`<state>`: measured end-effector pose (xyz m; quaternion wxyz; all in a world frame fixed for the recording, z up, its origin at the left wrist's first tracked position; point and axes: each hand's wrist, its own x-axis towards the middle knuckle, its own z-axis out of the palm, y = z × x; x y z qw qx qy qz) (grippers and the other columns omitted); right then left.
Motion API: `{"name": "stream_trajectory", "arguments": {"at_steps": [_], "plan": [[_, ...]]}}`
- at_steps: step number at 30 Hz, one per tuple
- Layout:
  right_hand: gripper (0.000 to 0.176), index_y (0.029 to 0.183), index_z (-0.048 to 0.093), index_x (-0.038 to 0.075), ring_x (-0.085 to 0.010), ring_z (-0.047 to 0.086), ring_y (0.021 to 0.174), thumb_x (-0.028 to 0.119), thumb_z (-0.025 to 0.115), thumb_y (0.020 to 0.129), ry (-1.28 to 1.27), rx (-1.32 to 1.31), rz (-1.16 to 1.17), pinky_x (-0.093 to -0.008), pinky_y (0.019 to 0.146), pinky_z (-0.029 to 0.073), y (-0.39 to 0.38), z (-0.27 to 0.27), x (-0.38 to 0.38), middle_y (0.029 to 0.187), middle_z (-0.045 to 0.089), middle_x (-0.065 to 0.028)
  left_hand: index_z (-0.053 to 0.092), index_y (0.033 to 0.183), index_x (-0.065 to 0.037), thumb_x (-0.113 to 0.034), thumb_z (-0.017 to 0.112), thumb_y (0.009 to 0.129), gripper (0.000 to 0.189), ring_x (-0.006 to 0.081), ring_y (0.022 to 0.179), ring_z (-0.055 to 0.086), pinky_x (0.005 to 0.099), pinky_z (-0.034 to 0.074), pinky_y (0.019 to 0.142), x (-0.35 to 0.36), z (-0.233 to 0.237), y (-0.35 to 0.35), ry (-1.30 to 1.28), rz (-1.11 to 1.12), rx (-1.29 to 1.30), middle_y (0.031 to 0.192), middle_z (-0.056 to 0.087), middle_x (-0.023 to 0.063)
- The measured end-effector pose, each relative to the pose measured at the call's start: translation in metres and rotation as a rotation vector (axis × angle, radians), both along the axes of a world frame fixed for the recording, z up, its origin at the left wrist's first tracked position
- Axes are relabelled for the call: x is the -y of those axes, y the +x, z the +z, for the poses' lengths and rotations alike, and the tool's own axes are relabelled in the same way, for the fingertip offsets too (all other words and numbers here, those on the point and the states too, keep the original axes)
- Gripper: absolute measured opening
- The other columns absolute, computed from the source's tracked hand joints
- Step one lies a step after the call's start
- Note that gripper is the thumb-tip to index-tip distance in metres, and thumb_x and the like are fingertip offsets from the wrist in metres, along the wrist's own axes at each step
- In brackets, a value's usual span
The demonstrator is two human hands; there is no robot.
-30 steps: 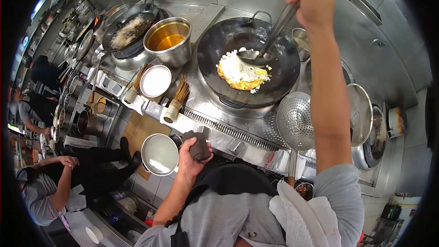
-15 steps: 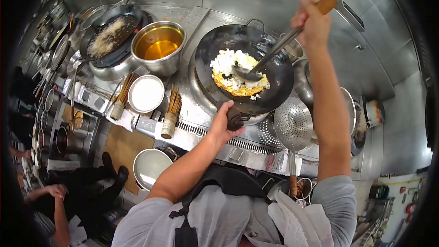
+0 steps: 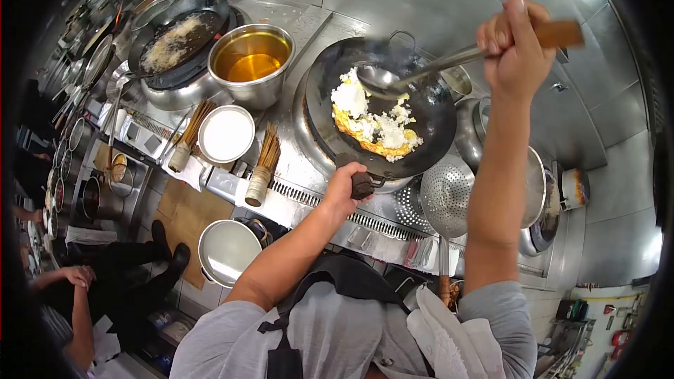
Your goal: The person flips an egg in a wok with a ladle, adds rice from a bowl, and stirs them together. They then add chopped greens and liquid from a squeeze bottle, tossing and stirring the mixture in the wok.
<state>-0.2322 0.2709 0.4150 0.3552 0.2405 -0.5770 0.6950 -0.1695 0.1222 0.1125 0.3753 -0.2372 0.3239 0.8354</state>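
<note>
A dark wok [image 3: 437,121] sits on the range in front of me. My left hand [image 3: 342,188] is closed around its near handle, which has a dark wrapping [image 3: 363,186]. Raised at the right, my right hand [image 3: 518,52] grips a ladle [image 3: 453,62] near its wooden end. The ladle's bowl is over the far part of the wok, above the food. White rice [image 3: 351,98] lies in clumps at the left and middle of the wok, with yellow, browned egg [image 3: 382,149] along the near side.
Left of the wok stand a pot of amber oil [image 3: 251,67], a bowl of white powder [image 3: 226,133] and bamboo brushes [image 3: 265,165]. Farther left, another wok [image 3: 172,45] holds frothing oil. A perforated strainer [image 3: 449,193] lies at the right. Another person's hands [image 3: 81,276] show lower left.
The ladle has lifted off the rice and moved toward the wok's far side. My right hand has shifted right. The rice has broken apart and spread more to the right.
</note>
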Motion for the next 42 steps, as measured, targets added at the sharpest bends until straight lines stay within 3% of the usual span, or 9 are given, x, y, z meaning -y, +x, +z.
{"name": "stream_trajectory", "arguments": {"at_steps": [4, 11, 15, 21, 26, 31, 35, 41, 42], "plan": [[0.016, 0.084, 0.056, 0.003, -0.0109, 0.040, 0.042, 0.013, 0.068, 0.089, -0.023, 0.092, 0.007, -0.0276, 0.042, 0.036, -0.012, -0.061, -0.006, 0.053, 0.042, 0.0002, 0.057, 0.091, -0.011, -0.022, 0.066, 0.076, 0.021, 0.0240, 0.073, 0.061, 0.0420, 0.052, 0.068, 0.001, 0.004, 0.004, -0.050, -0.005, 0.007, 0.081, 0.063, 0.0097], [0.020, 0.082, 0.055, 0.002, -0.0109, 0.039, 0.041, 0.013, 0.070, 0.087, -0.024, 0.015, -0.006, -0.0286, 0.042, 0.035, 0.019, 0.010, -0.026, 0.052, 0.041, -0.0002, 0.058, 0.089, -0.012, -0.023, 0.067, 0.076, 0.019, 0.0230, 0.074, 0.062, 0.0437, 0.052, 0.072, -0.002, 0.005, 0.004, -0.043, 0.014, -0.012, 0.081, 0.064, 0.0087], [0.018, 0.077, 0.058, 0.001, -0.0078, 0.042, 0.041, 0.009, 0.073, 0.082, 0.047, 0.186, 0.077, -0.0239, 0.041, 0.035, 0.028, -0.072, 0.001, 0.053, 0.046, 0.0002, 0.058, 0.090, -0.012, -0.023, 0.067, 0.076, 0.020, 0.0228, 0.075, 0.062, 0.0427, 0.052, 0.070, 0.003, 0.006, 0.004, -0.043, -0.013, -0.027, 0.082, 0.063, 0.0083], [0.020, 0.080, 0.059, 0.001, -0.0083, 0.044, 0.041, 0.012, 0.076, 0.082, -0.029, 0.038, -0.078, -0.0238, 0.041, 0.037, 0.030, -0.003, -0.019, 0.054, 0.048, -0.0011, 0.057, 0.092, -0.012, -0.022, 0.066, 0.077, 0.020, 0.0240, 0.076, 0.062, 0.0434, 0.052, 0.072, 0.001, 0.006, 0.001, -0.038, -0.003, -0.003, 0.083, 0.063, 0.0098], [0.018, 0.081, 0.058, 0.000, -0.0101, 0.042, 0.040, 0.009, 0.074, 0.082, -0.047, 0.195, -0.131, -0.0256, 0.041, 0.036, -0.009, -0.044, -0.045, 0.051, 0.044, -0.0002, 0.056, 0.097, -0.011, -0.021, 0.065, 0.078, 0.023, 0.0241, 0.077, 0.062, 0.0449, 0.052, 0.074, 0.002, 0.005, 0.002, -0.027, 0.004, -0.014, 0.084, 0.063, 0.0097], [0.016, 0.082, 0.056, 0.002, -0.0109, 0.039, 0.041, 0.008, 0.071, 0.085, 0.056, 0.101, -0.091, -0.0283, 0.043, 0.034, 0.061, 0.013, -0.045, 0.052, 0.042, 0.0000, 0.056, 0.097, -0.011, -0.021, 0.065, 0.077, 0.024, 0.0246, 0.077, 0.062, 0.0452, 0.052, 0.074, 0.000, 0.000, 0.001, -0.014, -0.007, -0.013, 0.084, 0.063, 0.0107], [0.020, 0.083, 0.057, 0.001, -0.0096, 0.041, 0.040, 0.010, 0.075, 0.083, -0.070, 0.250, -0.107, -0.0255, 0.040, 0.035, 0.018, -0.042, -0.039, 0.052, 0.046, -0.0005, 0.055, 0.098, -0.011, -0.022, 0.066, 0.076, 0.026, 0.0249, 0.076, 0.062, 0.0449, 0.052, 0.073, -0.001, -0.003, -0.001, -0.018, -0.027, -0.035, 0.084, 0.063, 0.0109], [0.017, 0.084, 0.055, 0.002, -0.0106, 0.041, 0.042, 0.008, 0.071, 0.085, -0.085, -0.011, -0.200, -0.0269, 0.043, 0.036, 0.038, -0.021, 0.009, 0.053, 0.043, -0.0012, 0.058, 0.092, -0.011, -0.022, 0.066, 0.077, 0.021, 0.0252, 0.075, 0.062, 0.0444, 0.052, 0.072, 0.000, -0.002, -0.004, -0.007, -0.022, -0.028, 0.082, 0.064, 0.0102], [0.018, 0.083, 0.055, 0.002, -0.0105, 0.042, 0.042, 0.008, 0.071, 0.085, -0.070, 0.136, -0.259, -0.0273, 0.042, 0.036, 0.019, -0.047, 0.007, 0.053, 0.044, -0.0011, 0.058, 0.093, -0.011, -0.022, 0.066, 0.077, 0.021, 0.0252, 0.075, 0.062, 0.0447, 0.052, 0.073, 0.002, -0.007, -0.005, 0.027, -0.039, -0.037, 0.082, 0.064, 0.0103]]}}
